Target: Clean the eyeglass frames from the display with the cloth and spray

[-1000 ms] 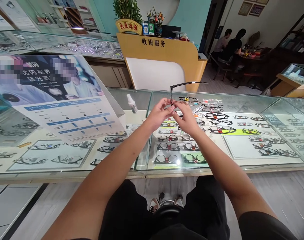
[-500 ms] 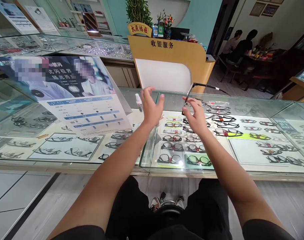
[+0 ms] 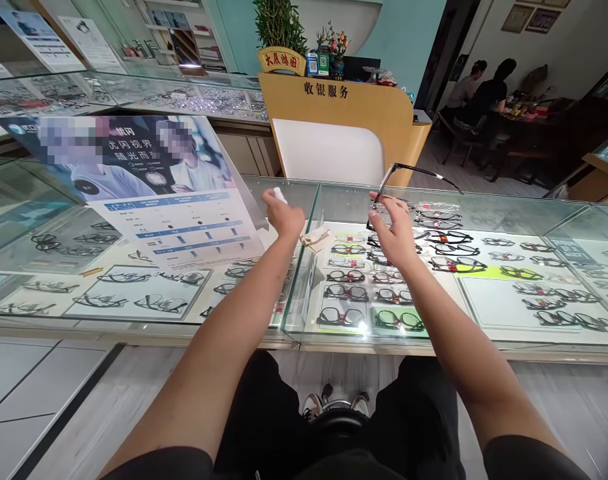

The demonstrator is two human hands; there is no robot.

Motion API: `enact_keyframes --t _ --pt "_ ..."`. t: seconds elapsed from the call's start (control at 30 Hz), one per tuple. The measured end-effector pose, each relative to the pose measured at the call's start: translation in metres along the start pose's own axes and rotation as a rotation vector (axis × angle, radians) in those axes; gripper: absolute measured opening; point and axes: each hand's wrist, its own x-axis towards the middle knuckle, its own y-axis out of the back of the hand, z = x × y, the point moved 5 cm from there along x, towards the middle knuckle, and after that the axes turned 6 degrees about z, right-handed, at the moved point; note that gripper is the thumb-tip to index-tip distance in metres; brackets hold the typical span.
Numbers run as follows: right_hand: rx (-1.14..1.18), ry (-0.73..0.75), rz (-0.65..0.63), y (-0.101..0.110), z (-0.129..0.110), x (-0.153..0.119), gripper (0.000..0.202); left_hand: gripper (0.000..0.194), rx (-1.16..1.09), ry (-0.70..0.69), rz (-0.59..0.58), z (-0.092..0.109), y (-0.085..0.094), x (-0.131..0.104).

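Left hand, earlier spread wide, is now gripping a small white plastic bottle near the far edge of a glass counter; right hand is pinching black-framed eyeglasses above it.

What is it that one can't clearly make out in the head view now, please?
All in the head view:
Bottle: most of its body is hidden by the left grip, so how firmly it is held can't be told.
Glasses: part of the front is covered by the right grip.
Poster: its finest print is too small to read.
Certificates: writing too small.
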Motion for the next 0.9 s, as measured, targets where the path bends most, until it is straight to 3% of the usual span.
enact_keyframes --t 0.1,0.17,0.33,0.4,0.47,0.57,0.67,0.77,0.9 --pt "0.014 -0.017 0.000 0.001 0.000 0.001 0.040 0.056 0.014 0.122 -0.037 -0.010 -0.002 0.003" --pt "0.025 -0.022 0.002 0.002 -0.001 0.002 0.039 0.043 0.005 0.131 -0.032 -0.009 -0.001 0.004" --pt "0.124 -0.045 -0.031 0.004 -0.003 0.004 0.033 0.025 -0.286 -0.068 -0.070 0.020 -0.002 -0.005" --pt "0.220 -0.081 -0.073 0.006 -0.005 0.005 0.027 0.027 -0.458 -0.099 -0.170 0.036 -0.003 -0.016" --pt "0.311 -0.112 -0.113 0.008 -0.007 0.006 0.024 0.034 -0.635 -0.054 -0.375 0.054 -0.005 -0.032" --pt "0.369 -0.121 -0.149 0.010 -0.011 0.007 0.024 0.063 -0.850 0.057 -0.734 0.081 0.000 -0.062" --pt "0.388 -0.125 -0.186 0.008 -0.014 0.007 0.027 0.083 -0.944 0.156 -0.945 0.099 0.013 -0.084" --pt "0.418 -0.142 -0.234 0.004 -0.016 0.004 0.028 0.088 -0.987 0.220 -1.070 0.108 0.022 -0.093" --pt "0.435 -0.159 -0.284 0.000 -0.021 0.000 0.030 0.089 -1.008 0.261 -1.120 0.108 0.024 -0.092"
